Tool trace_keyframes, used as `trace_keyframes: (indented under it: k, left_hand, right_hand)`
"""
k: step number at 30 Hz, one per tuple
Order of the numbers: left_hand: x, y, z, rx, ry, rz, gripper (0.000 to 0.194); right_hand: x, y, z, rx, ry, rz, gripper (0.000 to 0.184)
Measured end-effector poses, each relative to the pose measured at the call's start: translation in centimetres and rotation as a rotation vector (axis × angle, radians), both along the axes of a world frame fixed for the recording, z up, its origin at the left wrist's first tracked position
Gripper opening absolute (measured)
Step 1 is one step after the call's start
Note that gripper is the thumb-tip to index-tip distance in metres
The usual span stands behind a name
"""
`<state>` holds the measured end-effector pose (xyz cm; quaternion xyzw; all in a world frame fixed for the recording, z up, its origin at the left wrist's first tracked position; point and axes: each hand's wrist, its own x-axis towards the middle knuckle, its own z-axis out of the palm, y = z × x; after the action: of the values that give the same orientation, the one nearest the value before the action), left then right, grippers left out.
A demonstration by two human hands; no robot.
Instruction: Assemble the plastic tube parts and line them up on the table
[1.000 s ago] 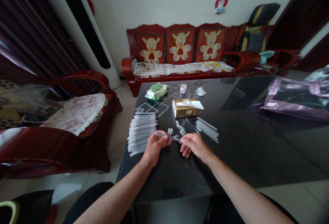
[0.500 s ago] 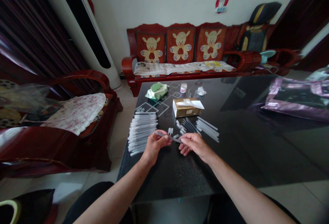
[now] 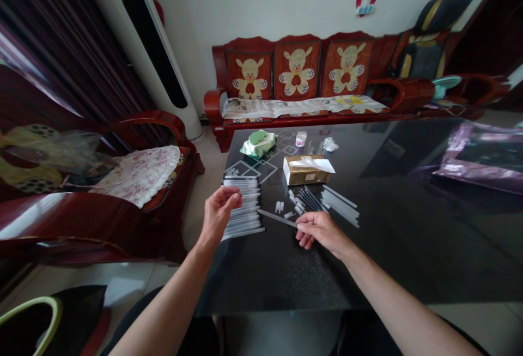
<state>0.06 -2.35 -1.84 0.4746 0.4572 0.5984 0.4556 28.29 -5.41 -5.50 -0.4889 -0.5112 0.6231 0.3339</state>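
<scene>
My right hand pinches the near end of a translucent pen barrel, which points left above the table. My left hand is raised over the left edge of a row of whitish pens. Its thumb and fingers are closed together; whether something small is between them I cannot make out. Ahead of my right hand lie small whitish pen caps, thin dark pen refills and a bunch of loose pen barrels.
On the black table stand a gold-brown box with white paper on top, a green wipes pack, a small cup and crumpled tissue. A purple-edged plastic bag lies right. Wooden seats stand beyond.
My left hand has let go of the pen barrel and moved left and up over the row of pens. My right hand keeps the barrel. The view has swung slightly left.
</scene>
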Motion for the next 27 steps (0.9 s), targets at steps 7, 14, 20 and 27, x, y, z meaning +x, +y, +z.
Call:
trace_keyframes:
  k: [7,14,20,27]
  left_hand:
    - [1.9,-1.1,-1.8,-0.151,0.033,-0.136,0.027]
    - [6.8,-2.5,-3.9,0.103,0.665,-0.298,0.016]
    - [9.6,-1.3,-4.0,0.305,1.063,-0.33,0.025]
    - [11.2,0.3,-3.9,0.295,1.32,-0.364,0.027]
  right_hand:
    - [1.0,0.3,1.8,0.01,0.142,-0.167,0.026]
    - [4.1,0.6,2.6,0.049,0.163,-0.323,0.025]
    - [4.7,0.5,3.0,0.057,0.178,-0.319,0.025]
    - [4.4,0.9,3.5,0.05,0.199,-0.304,0.024]
